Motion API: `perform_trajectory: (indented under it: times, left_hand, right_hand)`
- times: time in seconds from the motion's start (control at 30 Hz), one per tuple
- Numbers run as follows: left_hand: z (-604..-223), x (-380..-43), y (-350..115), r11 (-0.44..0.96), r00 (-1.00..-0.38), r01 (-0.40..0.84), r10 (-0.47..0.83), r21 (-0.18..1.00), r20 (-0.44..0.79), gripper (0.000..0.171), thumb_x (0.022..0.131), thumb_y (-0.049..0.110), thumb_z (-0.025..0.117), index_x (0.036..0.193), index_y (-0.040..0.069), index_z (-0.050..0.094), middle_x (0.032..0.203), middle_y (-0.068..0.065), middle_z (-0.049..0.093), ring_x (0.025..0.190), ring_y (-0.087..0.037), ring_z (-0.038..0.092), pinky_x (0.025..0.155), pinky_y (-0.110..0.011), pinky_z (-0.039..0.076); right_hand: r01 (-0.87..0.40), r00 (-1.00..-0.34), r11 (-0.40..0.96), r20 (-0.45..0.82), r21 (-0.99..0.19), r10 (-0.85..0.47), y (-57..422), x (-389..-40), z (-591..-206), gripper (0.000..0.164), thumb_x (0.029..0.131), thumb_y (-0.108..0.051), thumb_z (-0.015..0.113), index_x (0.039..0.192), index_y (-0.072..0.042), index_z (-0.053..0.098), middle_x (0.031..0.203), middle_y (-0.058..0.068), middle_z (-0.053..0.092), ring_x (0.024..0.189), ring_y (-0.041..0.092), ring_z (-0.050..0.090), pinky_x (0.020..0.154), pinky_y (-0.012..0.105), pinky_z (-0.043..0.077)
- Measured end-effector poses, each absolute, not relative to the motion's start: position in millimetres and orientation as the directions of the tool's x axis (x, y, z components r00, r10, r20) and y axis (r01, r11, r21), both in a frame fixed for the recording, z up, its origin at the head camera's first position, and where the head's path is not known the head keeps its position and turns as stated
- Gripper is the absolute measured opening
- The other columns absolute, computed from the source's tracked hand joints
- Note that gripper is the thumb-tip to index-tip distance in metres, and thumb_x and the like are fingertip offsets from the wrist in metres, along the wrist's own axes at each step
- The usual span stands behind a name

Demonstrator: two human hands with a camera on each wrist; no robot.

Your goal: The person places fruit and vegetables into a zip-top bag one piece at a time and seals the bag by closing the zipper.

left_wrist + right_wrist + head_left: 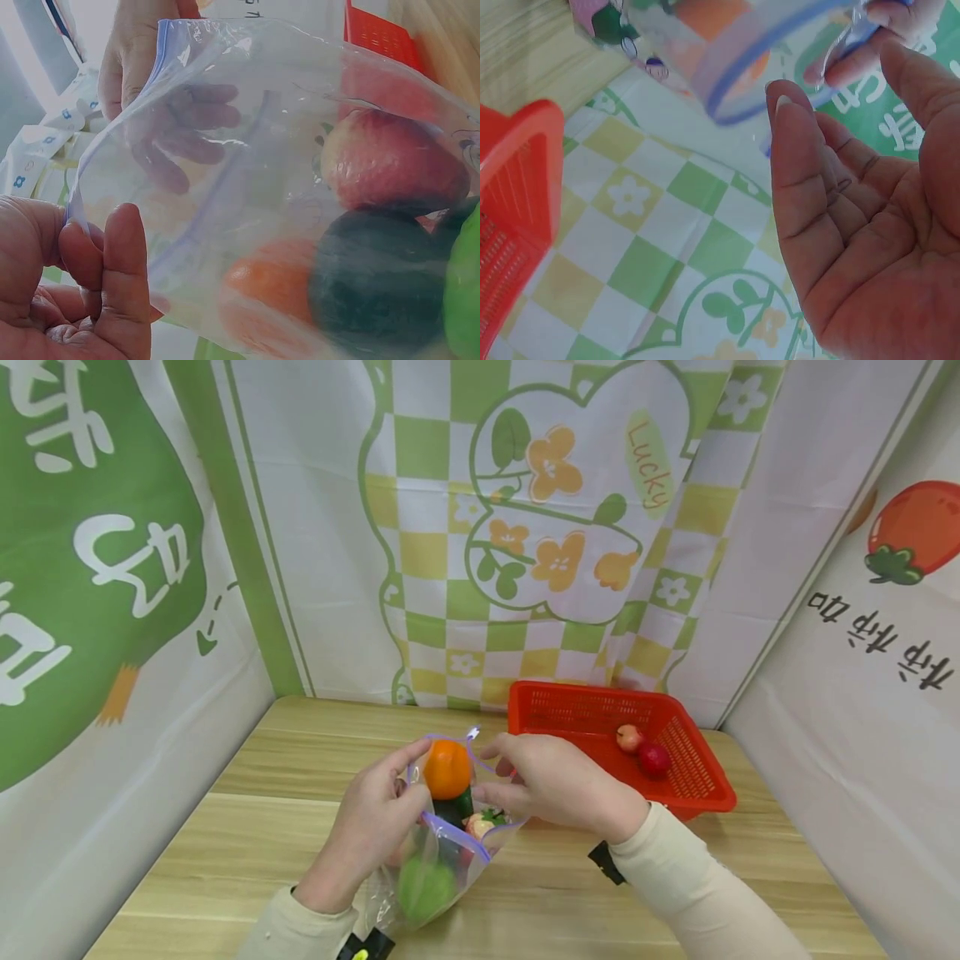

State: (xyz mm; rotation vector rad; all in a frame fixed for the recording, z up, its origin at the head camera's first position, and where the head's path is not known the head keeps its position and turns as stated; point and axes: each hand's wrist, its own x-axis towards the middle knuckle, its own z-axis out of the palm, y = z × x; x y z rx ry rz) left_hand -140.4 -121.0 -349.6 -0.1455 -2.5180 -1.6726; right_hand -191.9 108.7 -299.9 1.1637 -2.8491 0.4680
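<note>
My left hand (369,817) pinches the rim of a clear zip bag (285,142) with a purple-blue edge, on the bag's left side. In the bag are an orange fruit or vegetable (448,770) near the mouth, a dark green rounded thing (379,281), a red-and-yellowish fruit with green leaves (482,824) and a light green round thing (426,887) at the bottom. My right hand (558,783) is at the right side of the bag's mouth. Its palm and fingers (799,157) show in the right wrist view, bent slightly and holding nothing.
Behind and right of the bag, a red plastic basket (592,703) stands on the wooden table (247,777). Inside it lie a pinkish fruit (629,738) and a dark red fruit (654,760). Printed cloth walls (315,527) enclose the table at the back and sides.
</note>
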Motion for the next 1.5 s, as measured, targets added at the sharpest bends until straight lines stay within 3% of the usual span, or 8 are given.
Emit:
perform_trajectory:
  times: [0.2,0.53,0.8,1.03,1.3,1.5]
  left_hand:
    - [-350,-140,-121,0.384,-0.988,0.151,0.017,0.911,0.156,0.059,0.082,0.008,0.053,0.135,0.034,0.052,0.054,-0.004,0.046,0.040,-0.012,0.035,0.034,-0.021,0.026]
    - [-351,-142,-120,0.391,-0.985,0.164,0.013,0.905,0.173,0.060,0.081,0.007,0.052,0.136,0.032,0.053,0.052,-0.001,0.041,0.040,-0.010,0.032,0.034,-0.020,0.024]
    - [-351,-142,-120,0.395,-0.985,0.165,0.016,0.904,0.173,0.061,0.081,0.007,0.051,0.137,0.030,0.052,0.051,0.000,0.040,0.040,-0.010,0.031,0.034,-0.019,0.024]
    - [-351,-142,-120,0.395,-0.986,0.158,0.017,0.905,0.165,0.061,0.081,0.007,0.052,0.137,0.031,0.052,0.053,-0.002,0.042,0.041,-0.010,0.033,0.034,-0.020,0.026]
    - [-351,-142,-120,0.397,-0.984,0.172,0.024,0.901,0.178,0.060,0.082,0.007,0.053,0.138,0.028,0.052,0.053,-0.001,0.042,0.041,-0.010,0.033,0.033,-0.020,0.027]
    - [-350,-141,-121,0.392,-0.985,0.166,0.025,0.905,0.169,0.060,0.082,0.007,0.052,0.137,0.030,0.052,0.053,-0.001,0.041,0.040,-0.010,0.032,0.033,-0.020,0.026]
  right_hand:
    - [-0.629,-0.776,0.734,0.149,-0.258,-0.613,120,-200,-291,0.046,0.087,-0.054,0.061,0.119,-0.021,0.061,0.088,-0.019,0.063,0.076,-0.003,0.058,0.072,0.020,0.051]
    - [-0.498,-0.867,0.810,0.187,-0.309,-0.462,149,-230,-284,0.037,0.087,-0.049,0.064,0.114,-0.024,0.061,0.096,-0.014,0.065,0.086,0.005,0.061,0.077,0.031,0.052]
    - [-0.436,-0.899,0.852,0.175,-0.290,-0.401,174,-254,-287,0.040,0.088,-0.044,0.064,0.118,-0.017,0.061,0.102,-0.005,0.067,0.094,0.014,0.064,0.082,0.038,0.053]
    - [-0.334,-0.943,0.912,0.088,-0.238,-0.322,202,-279,-298,0.049,0.089,-0.043,0.063,0.124,-0.011,0.057,0.114,0.007,0.067,0.103,0.025,0.062,0.091,0.047,0.048]
    - [-0.206,-0.971,0.966,-0.092,-0.156,-0.222,237,-305,-320,0.059,0.089,-0.042,0.062,0.131,-0.002,0.052,0.103,0.010,0.068,0.086,0.024,0.061,0.090,0.047,0.047]
    - [-0.191,-0.954,0.971,-0.205,-0.143,-0.218,259,-322,-336,0.051,0.087,-0.033,0.063,0.121,0.004,0.058,0.103,0.014,0.065,0.091,0.027,0.058,0.090,0.047,0.047]
